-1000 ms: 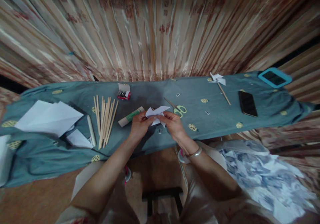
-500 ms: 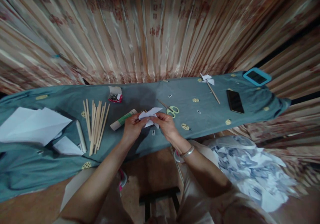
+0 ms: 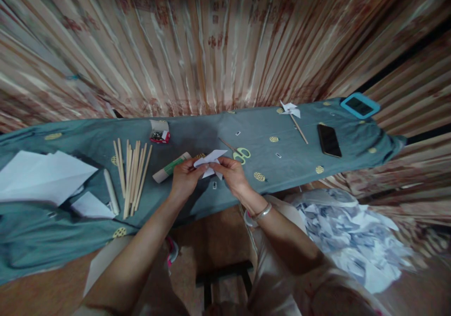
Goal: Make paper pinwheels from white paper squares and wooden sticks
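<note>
A white paper pinwheel (image 3: 213, 157) is held between both hands above the near middle of the table, its blades partly folded in. My left hand (image 3: 186, 175) pinches its left side, and my right hand (image 3: 230, 172) pinches the right side with thumb and fingers. The fingers hide the pinwheel's centre. Just behind my right hand lie scissors (image 3: 241, 154) with pale green handles. A green and white tube (image 3: 171, 168) rests by my left hand. Farther right, a pinwheel on a stick (image 3: 292, 111) lies on the cloth.
Several wooden sticks (image 3: 132, 177), a white pen-like tool (image 3: 111, 193) and white paper sheets (image 3: 45, 175) lie at left. A small red box (image 3: 159, 133) stands open behind. At right are a black phone (image 3: 329, 140), a blue-framed device (image 3: 360, 105) and, below, a bag of paper scraps (image 3: 348, 236).
Both hands keep their hold on the paper pinwheel and have hardly moved. The whole view has shifted slightly.
</note>
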Demonstrator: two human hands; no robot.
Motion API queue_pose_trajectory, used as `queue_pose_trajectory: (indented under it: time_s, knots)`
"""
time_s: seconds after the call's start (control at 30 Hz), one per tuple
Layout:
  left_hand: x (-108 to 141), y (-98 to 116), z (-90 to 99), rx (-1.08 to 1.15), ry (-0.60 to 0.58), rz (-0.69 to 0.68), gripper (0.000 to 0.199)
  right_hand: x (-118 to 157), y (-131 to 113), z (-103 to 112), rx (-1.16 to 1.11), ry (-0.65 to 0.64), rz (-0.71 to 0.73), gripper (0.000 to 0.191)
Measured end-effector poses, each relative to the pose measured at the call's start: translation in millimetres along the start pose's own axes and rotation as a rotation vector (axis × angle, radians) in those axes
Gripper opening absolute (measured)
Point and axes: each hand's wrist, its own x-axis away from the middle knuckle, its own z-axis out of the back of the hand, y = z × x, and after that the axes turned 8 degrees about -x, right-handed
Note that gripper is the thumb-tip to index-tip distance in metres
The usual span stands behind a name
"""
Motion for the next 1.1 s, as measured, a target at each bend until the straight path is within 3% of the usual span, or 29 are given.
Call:
queue_pose_trajectory:
  time_s: [1.1]
  knots:
    - [-2.7,-5.8,3.7,-0.151,0.056,-0.033,0.029,-5.0,8.4,2.7,-0.004,0.024,-0.027,0.027]
